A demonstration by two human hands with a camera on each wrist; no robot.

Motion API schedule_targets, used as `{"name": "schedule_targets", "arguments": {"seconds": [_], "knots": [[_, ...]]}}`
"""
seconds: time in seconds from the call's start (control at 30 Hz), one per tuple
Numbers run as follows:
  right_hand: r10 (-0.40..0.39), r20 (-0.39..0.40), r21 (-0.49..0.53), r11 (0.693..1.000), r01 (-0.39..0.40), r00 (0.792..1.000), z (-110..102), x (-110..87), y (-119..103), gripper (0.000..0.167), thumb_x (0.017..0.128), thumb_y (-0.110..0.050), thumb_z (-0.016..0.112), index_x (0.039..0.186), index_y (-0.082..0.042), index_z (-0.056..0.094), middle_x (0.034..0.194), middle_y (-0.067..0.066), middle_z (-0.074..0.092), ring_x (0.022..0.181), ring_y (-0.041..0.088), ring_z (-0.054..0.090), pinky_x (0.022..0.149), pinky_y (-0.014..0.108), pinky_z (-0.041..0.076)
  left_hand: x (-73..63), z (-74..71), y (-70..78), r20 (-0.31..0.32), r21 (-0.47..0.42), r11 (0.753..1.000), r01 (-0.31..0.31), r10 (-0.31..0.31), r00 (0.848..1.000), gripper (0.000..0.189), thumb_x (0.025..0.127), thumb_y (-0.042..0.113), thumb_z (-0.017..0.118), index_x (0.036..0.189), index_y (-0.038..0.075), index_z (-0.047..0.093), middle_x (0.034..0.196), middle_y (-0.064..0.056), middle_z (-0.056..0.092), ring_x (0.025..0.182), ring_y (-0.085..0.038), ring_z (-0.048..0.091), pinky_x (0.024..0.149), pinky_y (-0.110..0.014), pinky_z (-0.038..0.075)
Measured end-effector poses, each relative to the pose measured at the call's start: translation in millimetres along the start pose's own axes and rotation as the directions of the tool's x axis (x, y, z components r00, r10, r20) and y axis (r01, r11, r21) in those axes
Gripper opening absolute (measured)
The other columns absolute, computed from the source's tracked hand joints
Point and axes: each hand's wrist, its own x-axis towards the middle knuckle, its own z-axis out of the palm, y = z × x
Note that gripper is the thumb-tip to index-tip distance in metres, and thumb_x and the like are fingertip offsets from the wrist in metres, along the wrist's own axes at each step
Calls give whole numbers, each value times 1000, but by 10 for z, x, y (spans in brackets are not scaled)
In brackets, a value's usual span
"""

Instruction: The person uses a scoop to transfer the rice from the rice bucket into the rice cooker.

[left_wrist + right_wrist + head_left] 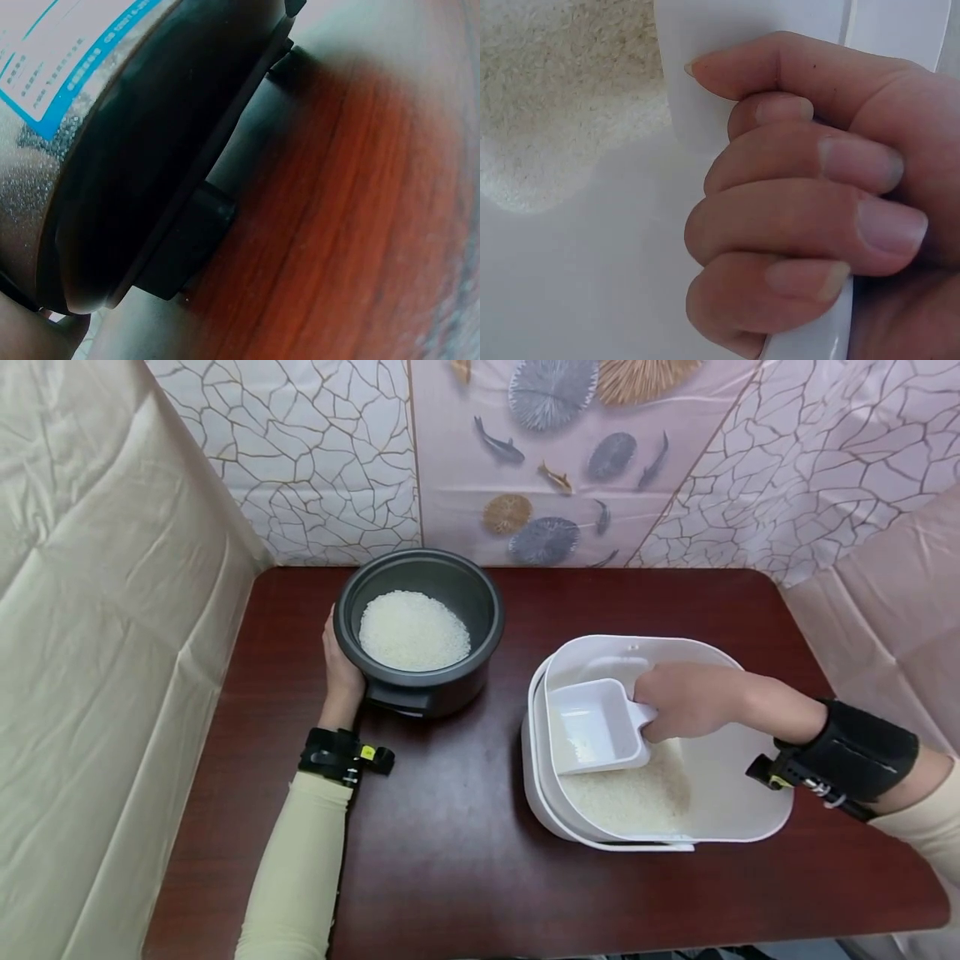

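Note:
A dark rice cooker [450, 693] with a mound of white rice [414, 631] inside stands at the back left of the table. My left hand [341, 664] holds it by its left side, partly hidden behind the rim. The left wrist view shows the cooker's black base [142, 150] and a foot [191, 240] close over the wood. Over on the right, my right hand [693, 697] grips a white square scoop [596, 727] by its handle, fingers [802, 217] curled round it. The scoop is tilted inside a white rice bin [731, 777], above the loose rice [630, 797].
The dark red wooden table [442, 860] carries both containers, with a gap between them. Patterned cloth [330, 468] hangs along the back edge, and pale cloth [97, 693] closes off the left side. The bin's wall rises around the right hand.

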Motion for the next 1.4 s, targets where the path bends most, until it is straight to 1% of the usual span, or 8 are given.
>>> {"name": "schedule_targets", "arguments": {"seconds": [0.17,0.27,0.4,0.57,0.73,1.07,1.3,1.4], "knots": [[-11,16,29,1000,11,1000,-20,-16,19,13,83,-18,81,92,-15,72,81,-9,65,70,13,48,65,33,42,-307,110,557,-24,100,991,86,-84,996,54,115,39,33,156,9,52,157,-12,50,147,-23,39,123,-32,28],[-15,28,42,999,14,1000,-45,-38,45,15,84,-18,81,96,-14,73,83,-9,66,71,13,49,65,33,43,-389,159,718,-36,106,990,94,-91,995,55,116,38,32,158,6,48,158,-14,47,148,-24,38,123,-32,26],[-24,38,49,999,23,999,-97,-66,88,15,84,-18,81,96,-14,74,83,-9,65,71,12,49,65,33,44,-376,177,720,-58,60,994,91,-87,994,50,116,35,35,152,7,56,153,-13,53,144,-23,43,122,-32,29],[-24,33,62,998,22,999,-167,-129,128,13,86,-21,81,98,-18,75,83,-10,64,74,12,49,66,32,44,-398,181,734,-53,115,988,107,-102,993,52,116,32,32,159,6,46,159,-14,46,148,-23,38,122,-30,27],[-5,17,67,998,4,1000,-203,-206,159,13,89,-25,81,99,-19,76,85,-11,64,76,12,49,68,31,44,-369,168,674,-57,-3,994,106,-106,993,47,117,34,34,150,9,58,149,-10,55,141,-20,44,119,-28,32],[4,-12,112,994,-2,1000,-208,-354,254,14,90,-29,84,99,-21,76,82,-13,63,72,8,51,66,27,46,-51,4,-74,-20,-78,997,22,-24,1000,45,116,44,38,136,21,71,134,-1,67,132,-17,54,115,-29,38],[-48,-68,128,990,56,997,-209,-485,329,11,89,-26,85,95,-24,76,76,-19,64,67,2,51,64,25,48,-312,118,584,-37,-16,995,98,-99,994,49,116,34,36,155,10,52,156,-10,50,146,-21,42,120,-29,31],[-65,-89,125,989,76,994,-225,-514,343,11,89,-25,85,95,-24,76,75,-21,63,66,1,51,63,24,48,-327,113,608,-42,17,995,101,-100,994,49,116,36,35,155,11,53,156,-9,51,145,-21,42,120,-29,32]]}}
